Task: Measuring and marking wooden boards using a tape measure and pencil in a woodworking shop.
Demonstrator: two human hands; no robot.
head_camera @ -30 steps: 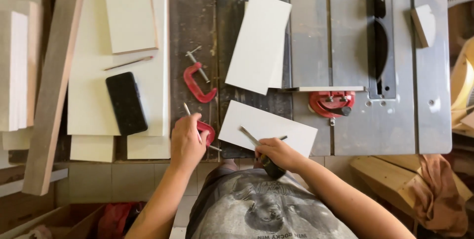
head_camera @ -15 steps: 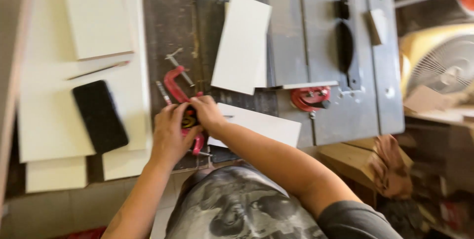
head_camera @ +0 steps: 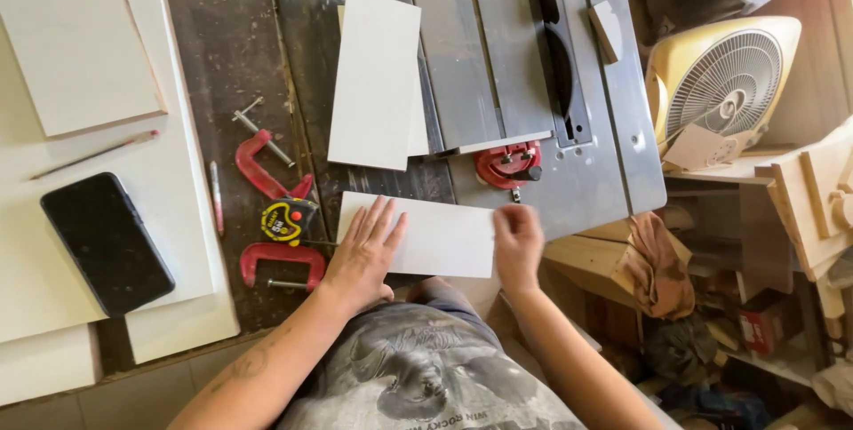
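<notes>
White rectangular panel (head_camera: 426, 236) lies flat at the workbench's (head_camera: 222, 48) near edge, partly overhanging it. Left hand (head_camera: 364, 252) rests on its left end, fingers spread flat; right hand (head_camera: 518, 243) grips its right end. Yellow tape measure (head_camera: 288, 220) sits just left, between red clamps (head_camera: 267, 172).

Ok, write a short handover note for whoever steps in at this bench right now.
Left hand: flat, fingers spread, on the left end of the white panel.
Right hand: blurred, on the panel's right edge; grip cannot be told.
The panel lies flat at the near bench edge, by the table saw.
Tape measure and two red clamps lie left of it, untouched; another red clamp sits on the saw table.
Second white panel lies behind.
Nothing clamped to the near panel.
</notes>
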